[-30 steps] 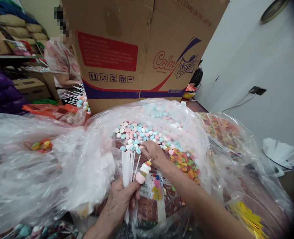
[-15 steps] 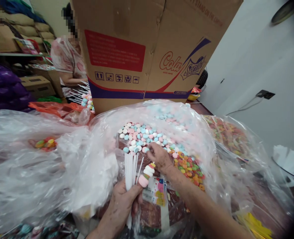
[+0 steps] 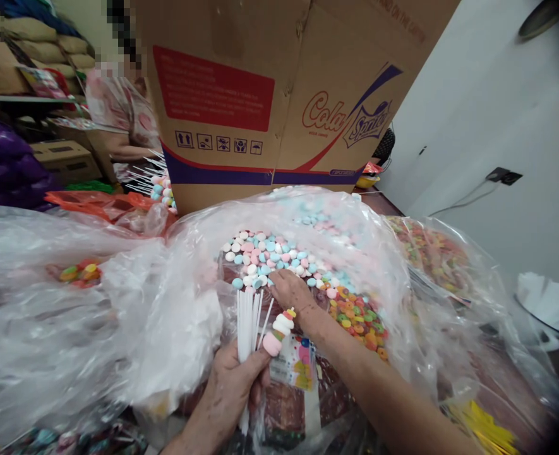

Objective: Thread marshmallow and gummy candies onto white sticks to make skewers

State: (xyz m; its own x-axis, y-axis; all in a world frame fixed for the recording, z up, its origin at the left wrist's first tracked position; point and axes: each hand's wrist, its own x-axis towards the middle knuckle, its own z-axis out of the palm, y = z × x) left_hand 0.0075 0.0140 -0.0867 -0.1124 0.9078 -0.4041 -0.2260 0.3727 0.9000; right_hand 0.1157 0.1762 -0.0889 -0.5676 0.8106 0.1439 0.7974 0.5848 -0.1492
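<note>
My left hand (image 3: pixel 241 373) is closed around a bundle of white sticks (image 3: pixel 247 322), which stand upright. Between its thumb and fingers it also holds a candy skewer (image 3: pixel 279 332) with pink, white, green and yellow pieces. Just above and right of the skewer, my right hand (image 3: pixel 289 292) reaches to the near edge of a spread of pink, white and blue candies (image 3: pixel 264 253). Its fingers are bent together at the candies; what they hold, if anything, is hidden. Orange, green and yellow ring candies (image 3: pixel 359 319) lie to the right of my right wrist.
A large cardboard box (image 3: pixel 222 151) stands behind the clear plastic bag (image 3: pixel 189 253). Beyond it at the left is a person (image 3: pixel 122 120) beside finished-looking skewers (image 3: pixel 163 186). More bagged candies (image 3: pixel 426 253) lie at the right, with yellow strips (image 3: pixel 485 430) at the lower right.
My right hand has moved slightly left and up along the edge of the pastel candies. My left hand still holds the sticks and skewer in nearly the same place.
</note>
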